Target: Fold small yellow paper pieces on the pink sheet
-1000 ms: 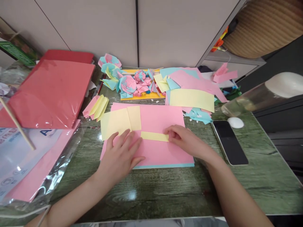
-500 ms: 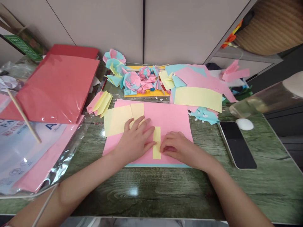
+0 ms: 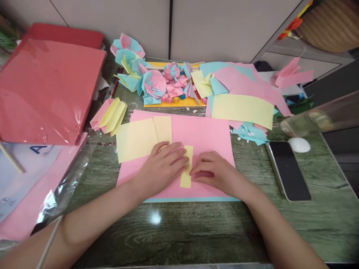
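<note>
Head view: yellow paper strip (image 3: 185, 180) lay crosswise a second ago, now runs lengthwise on the pink sheet (image 3: 202, 134), so both hands work its long edges. Left hand (image 3: 165, 166) fingers flat, slightly spread, tips over the strip. Right hand (image 3: 217, 172) curled, narrow thumb gap, at the strip's right edge; can't tell if pinching. Smartphone (image 3: 290, 172) right of the sheet.

The yellow strip (image 3: 185, 180), crosswise a second ago, now points away from the person (tilted slightly), and the left hand (image 3: 165, 167) has shifted rightward over it.
</note>
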A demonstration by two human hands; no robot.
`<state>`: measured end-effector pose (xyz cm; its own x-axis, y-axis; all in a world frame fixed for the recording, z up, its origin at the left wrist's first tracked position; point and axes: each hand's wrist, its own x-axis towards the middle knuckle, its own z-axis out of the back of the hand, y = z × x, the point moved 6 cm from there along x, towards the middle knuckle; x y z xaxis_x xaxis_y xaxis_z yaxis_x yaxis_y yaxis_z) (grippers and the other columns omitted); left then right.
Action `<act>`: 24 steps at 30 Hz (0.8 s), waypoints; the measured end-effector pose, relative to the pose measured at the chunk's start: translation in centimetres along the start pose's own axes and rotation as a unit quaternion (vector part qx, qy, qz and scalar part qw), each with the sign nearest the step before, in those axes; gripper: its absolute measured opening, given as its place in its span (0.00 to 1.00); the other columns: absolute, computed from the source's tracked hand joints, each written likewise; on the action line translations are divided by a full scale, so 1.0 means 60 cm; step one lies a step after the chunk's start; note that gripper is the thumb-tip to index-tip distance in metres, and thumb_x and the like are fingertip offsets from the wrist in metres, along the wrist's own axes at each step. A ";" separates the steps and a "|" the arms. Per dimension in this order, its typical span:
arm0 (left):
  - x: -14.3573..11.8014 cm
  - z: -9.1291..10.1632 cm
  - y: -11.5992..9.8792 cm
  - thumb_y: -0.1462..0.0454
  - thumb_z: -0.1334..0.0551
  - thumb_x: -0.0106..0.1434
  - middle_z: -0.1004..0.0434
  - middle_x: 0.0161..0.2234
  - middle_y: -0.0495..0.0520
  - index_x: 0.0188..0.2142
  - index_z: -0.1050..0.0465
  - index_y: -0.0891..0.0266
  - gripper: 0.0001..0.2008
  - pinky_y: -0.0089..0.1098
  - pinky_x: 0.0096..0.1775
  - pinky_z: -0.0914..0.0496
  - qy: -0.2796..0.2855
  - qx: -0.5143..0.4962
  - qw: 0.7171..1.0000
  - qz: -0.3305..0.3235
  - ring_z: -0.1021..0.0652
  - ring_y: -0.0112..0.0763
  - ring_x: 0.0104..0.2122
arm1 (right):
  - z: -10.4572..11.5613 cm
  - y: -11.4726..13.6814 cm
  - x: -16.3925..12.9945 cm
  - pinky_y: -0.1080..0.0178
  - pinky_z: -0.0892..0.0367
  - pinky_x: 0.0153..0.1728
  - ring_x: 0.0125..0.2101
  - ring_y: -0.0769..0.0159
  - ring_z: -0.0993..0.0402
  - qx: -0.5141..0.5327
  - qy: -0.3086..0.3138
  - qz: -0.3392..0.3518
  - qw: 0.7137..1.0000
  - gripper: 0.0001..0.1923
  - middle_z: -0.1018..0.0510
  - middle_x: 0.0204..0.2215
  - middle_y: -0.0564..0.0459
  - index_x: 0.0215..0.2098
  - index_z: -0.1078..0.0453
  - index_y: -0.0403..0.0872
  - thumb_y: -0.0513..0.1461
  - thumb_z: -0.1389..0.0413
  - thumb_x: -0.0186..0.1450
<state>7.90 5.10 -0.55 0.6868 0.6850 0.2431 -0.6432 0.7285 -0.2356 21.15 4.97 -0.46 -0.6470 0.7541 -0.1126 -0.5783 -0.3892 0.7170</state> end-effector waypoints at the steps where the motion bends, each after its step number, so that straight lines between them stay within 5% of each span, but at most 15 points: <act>1: -0.001 -0.001 -0.001 0.61 0.49 0.66 0.30 0.50 0.48 0.44 0.30 0.55 0.12 0.41 0.56 0.48 0.010 -0.010 1.000 -0.003 0.39 0.33 0.56 | 0.000 0.000 0.000 0.63 0.42 0.42 0.36 0.70 0.33 0.000 0.001 -0.002 1.000 0.06 0.28 0.31 0.57 0.36 0.28 0.53 0.41 0.46 0.62; 8: -0.005 -0.005 0.001 0.56 0.48 0.64 0.39 0.57 0.52 0.55 0.39 0.58 0.21 0.49 0.58 0.53 0.067 -0.028 0.997 0.017 0.46 0.42 0.60 | 0.008 -0.012 -0.003 0.63 0.38 0.41 0.38 0.69 0.34 0.030 -0.010 -0.047 0.998 0.07 0.29 0.34 0.56 0.38 0.29 0.53 0.38 0.46 0.62; 14: -0.002 -0.007 0.002 0.54 0.49 0.64 0.37 0.56 0.51 0.54 0.38 0.58 0.22 0.51 0.57 0.51 0.063 -0.041 0.997 0.017 0.44 0.44 0.58 | 0.011 -0.024 -0.006 0.65 0.35 0.35 0.37 0.69 0.34 0.112 0.004 -0.068 0.991 0.11 0.31 0.35 0.54 0.41 0.30 0.53 0.35 0.48 0.62; 24: -0.001 -0.009 -0.001 0.52 0.47 0.62 0.37 0.56 0.52 0.51 0.36 0.60 0.21 0.50 0.56 0.49 0.059 -0.035 0.997 0.033 0.42 0.44 0.57 | 0.005 -0.028 -0.005 0.66 0.36 0.37 0.37 0.71 0.35 0.087 0.011 -0.066 0.994 0.08 0.32 0.34 0.56 0.38 0.28 0.53 0.37 0.45 0.60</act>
<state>8.06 5.04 -1.04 0.6821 0.7224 0.1133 -0.6653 0.6774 -0.3138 22.47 5.59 -1.44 -0.5837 0.7795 -0.2273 -0.5654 -0.1892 0.8028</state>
